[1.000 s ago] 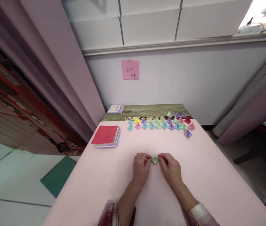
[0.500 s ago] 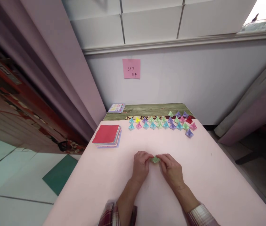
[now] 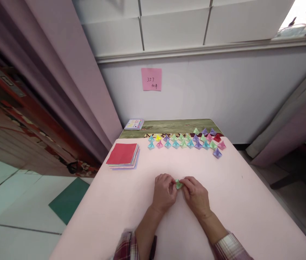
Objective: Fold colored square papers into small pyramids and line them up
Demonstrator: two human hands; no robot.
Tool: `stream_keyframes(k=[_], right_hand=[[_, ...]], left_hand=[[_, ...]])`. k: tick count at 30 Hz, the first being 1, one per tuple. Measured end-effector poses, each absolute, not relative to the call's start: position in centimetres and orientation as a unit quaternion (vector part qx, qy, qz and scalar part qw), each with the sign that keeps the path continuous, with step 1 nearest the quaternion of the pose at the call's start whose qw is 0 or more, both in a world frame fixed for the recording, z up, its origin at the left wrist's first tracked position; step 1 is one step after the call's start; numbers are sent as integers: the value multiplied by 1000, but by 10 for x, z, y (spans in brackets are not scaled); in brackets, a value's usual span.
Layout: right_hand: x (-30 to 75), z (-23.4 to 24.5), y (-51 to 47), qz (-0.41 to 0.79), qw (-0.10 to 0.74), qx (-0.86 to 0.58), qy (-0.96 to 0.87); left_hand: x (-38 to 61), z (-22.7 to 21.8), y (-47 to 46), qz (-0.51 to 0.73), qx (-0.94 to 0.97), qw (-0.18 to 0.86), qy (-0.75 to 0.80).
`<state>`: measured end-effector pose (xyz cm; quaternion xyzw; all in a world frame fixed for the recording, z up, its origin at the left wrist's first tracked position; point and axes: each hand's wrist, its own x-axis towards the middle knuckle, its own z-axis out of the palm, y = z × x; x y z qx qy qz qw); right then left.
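Note:
Between my two hands is a small light-green folded paper boat (image 3: 178, 184), held over the middle of the pink tabletop (image 3: 185, 227). My left hand (image 3: 164, 191) pinches its left end with thumb and forefinger, and part of the paper is hidden behind those fingers. On the other end, the fingertips of my right hand (image 3: 195, 195) are closed. Beyond the hands, several folded paper boats (image 3: 183, 144) in blue, green, purple, pink, yellow and red stand in rows towards the far edge.
A stack of square paper with a red sheet (image 3: 122, 154) on top lies at the left. Behind it, a small printed packet (image 3: 134, 124) rests on the green wood-patterned strip (image 3: 166, 125). A pink note (image 3: 151, 79) is stuck to the wall. On the floor lies a green square (image 3: 68, 200).
My left hand has shifted slightly right and its fingers have curled further over the green paper boat. The boat is turned a little and shows less of itself.

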<state>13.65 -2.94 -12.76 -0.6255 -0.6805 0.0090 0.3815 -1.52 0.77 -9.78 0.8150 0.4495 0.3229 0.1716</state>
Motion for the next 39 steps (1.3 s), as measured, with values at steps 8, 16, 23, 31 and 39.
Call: stream_keyframes(k=[8,16,23,31,39], right_hand=[[136,-127,-30,13,384,-624,-680],[134,-122,-30,24,361,-624,-693],[130,-115,-30,40,377,-618,-689],[130,-117,-27,42,366,-628,-685],[130,-112,-27,73,377,-633,-673]], left_hand=[[-13,-105,9,318,806,168,470],[-12,-103,6,318,801,161,482],[-9,-100,2,318,804,139,482],[-7,-99,-1,310,809,102,488],[-5,-98,-1,282,820,89,491]])
